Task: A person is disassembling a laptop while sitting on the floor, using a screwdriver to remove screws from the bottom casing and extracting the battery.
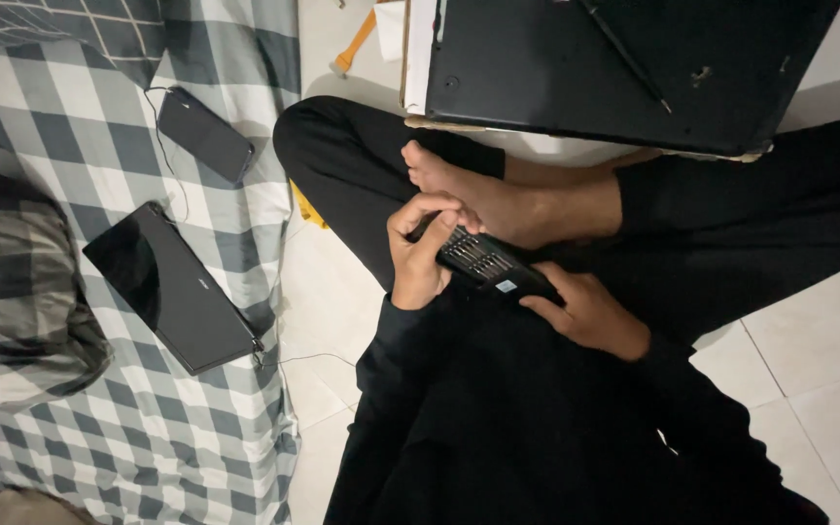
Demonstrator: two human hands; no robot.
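A checked grey-and-white bed cover (99, 408) filled the left of the frame, and pale floor tiles (809, 340) showed at the right. At the top, a large black device (595, 68), possibly a laptop turned bottom-up, lay on cardboard on the floor just beyond the person's crossed legs, with a thin black tool (624, 53) resting across it, within easy reach. On the bed cover, left of centre, lay a closed dark tablet (172, 287), and above it a smaller dark phone (206, 134) with a thin cable running from it, both set aside, well apart from the hands.

The person sat cross-legged in black clothes, a bare foot (498, 199) near the middle. Just below it, in the lap, sat a small black case of screwdriver bits (488, 264), its rows of metal bits facing up. The right hand (590, 313) was closed around the case's lower right end, steadying it. The left hand (420, 253) curled over the upper left end, fingers narrow and bent down onto the bits, apparently pinching one, though the dim view left that unsure.
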